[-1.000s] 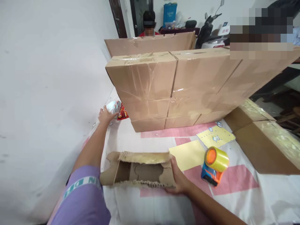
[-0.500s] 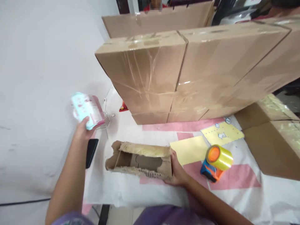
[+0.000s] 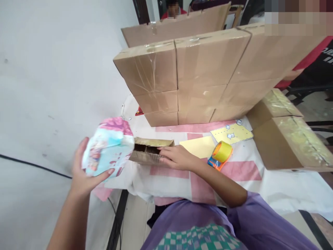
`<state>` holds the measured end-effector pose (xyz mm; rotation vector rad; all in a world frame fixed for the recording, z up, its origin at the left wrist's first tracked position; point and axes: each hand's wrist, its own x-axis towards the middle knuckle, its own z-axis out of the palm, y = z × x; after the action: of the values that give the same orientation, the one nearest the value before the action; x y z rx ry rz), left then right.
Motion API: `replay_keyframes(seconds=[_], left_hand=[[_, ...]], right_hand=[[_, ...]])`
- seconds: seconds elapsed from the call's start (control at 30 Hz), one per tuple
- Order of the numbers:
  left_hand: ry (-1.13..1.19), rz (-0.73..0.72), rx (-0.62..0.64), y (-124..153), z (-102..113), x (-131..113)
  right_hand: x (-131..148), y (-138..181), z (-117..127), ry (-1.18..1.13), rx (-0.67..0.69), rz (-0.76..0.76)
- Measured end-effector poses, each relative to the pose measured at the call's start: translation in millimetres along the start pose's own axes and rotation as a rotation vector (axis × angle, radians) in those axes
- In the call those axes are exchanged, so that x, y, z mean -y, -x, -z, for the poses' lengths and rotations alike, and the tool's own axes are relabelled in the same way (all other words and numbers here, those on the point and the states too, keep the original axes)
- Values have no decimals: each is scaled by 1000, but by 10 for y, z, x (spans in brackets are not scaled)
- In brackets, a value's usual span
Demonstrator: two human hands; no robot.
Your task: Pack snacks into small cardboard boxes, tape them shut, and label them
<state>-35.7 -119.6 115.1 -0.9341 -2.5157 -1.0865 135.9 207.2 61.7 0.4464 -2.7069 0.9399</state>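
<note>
Left hand grasps a wrapped package, its thumb across the near face and a finger along the left side. The package is raised at the left end of the table, between the white wall and the small carton. Its right edge overlaps the carton's left end in view; contact cannot be determined.

Right hand is at the carton's right end, fingertips over the rim of the upward-facing mouth, thumb against the near side. Whether it grips cannot be told.

Pink and white cloth shows between the carton and the table's front edge, and again between the carton and the box stack behind. Room to the right is tighter: a plain yellow sheet lies just beyond the hand, with a tape dispenser near the forearm.
</note>
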Motion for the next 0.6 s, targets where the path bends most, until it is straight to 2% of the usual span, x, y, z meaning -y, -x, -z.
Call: replay_keyframes(seconds=[0.1, 0.23, 0.3, 0.47, 0.6], left_hand=[[45, -99, 94, -149, -123, -196], [-13, -118, 296, -279, -224, -254], [-56, -159, 381, -351, -216, -258], [-198, -372, 530, -570, -144, -398], [-247, -459, 632, -653, -138, -524]], right_hand=[[161, -123, 186, 92, 182, -59], [274, -66, 279, 122, 228, -70], [264, 15, 229, 140, 257, -49], [161, 197, 14, 259, 405, -66], [150, 241, -30, 357, 457, -50]])
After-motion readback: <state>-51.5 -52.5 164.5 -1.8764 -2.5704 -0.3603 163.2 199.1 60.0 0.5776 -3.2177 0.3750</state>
